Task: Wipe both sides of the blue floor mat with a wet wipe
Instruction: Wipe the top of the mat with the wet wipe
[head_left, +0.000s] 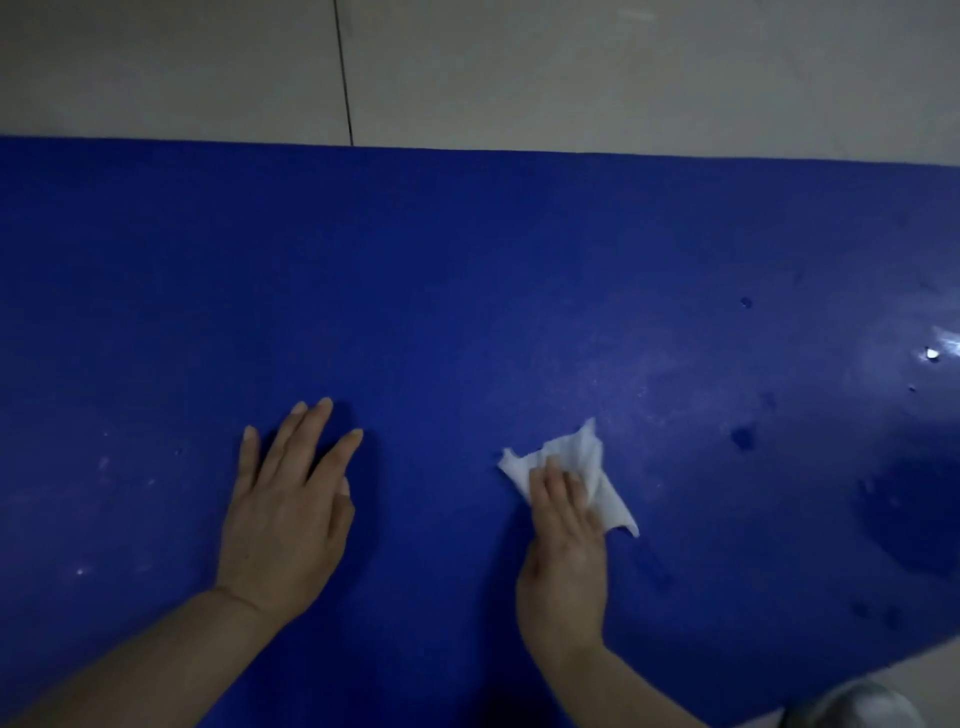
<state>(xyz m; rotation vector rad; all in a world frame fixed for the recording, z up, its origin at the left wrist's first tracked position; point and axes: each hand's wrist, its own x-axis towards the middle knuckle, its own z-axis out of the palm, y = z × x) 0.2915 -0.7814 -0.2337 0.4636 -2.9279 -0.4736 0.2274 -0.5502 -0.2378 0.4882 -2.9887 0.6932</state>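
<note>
The mat (467, 291) lay flat on the floor (571, 73), a broad sheet of deep blue with a fine, grainy surface and a straight far edge. Its near right edge ran off at a slant toward the lower corner. The floor beyond it was pale, smooth tile, with one thin dark joint (344, 73) running up and away from the mat's far edge.

The left hand (283, 514) rested palm down on the mat, left of centre. Its fingers were straight and spread apart, the thumb tucked along the inner side, and it held nothing.

The right hand (563, 540) lay to the right of it, well apart, pressing the wipe (576, 457) against the mat. Its fingers were straight and close together, lying flat over the wipe. The thumb sat at the left of the hand; whether it nipped the cloth I could not tell. The wipe was white, soft and crumpled, with ragged corners poking out past the fingertips and down the right side of the hand.

Further right the mat showed dark round spots and a larger dark patch (914, 514), and a bright glare (932, 353) near the right edge made the surface look glossy there. Faint pale specks dotted the left part. A rounded grey shape (857, 706) sat blurred at the bottom right corner, beside the mat's slanted edge.
</note>
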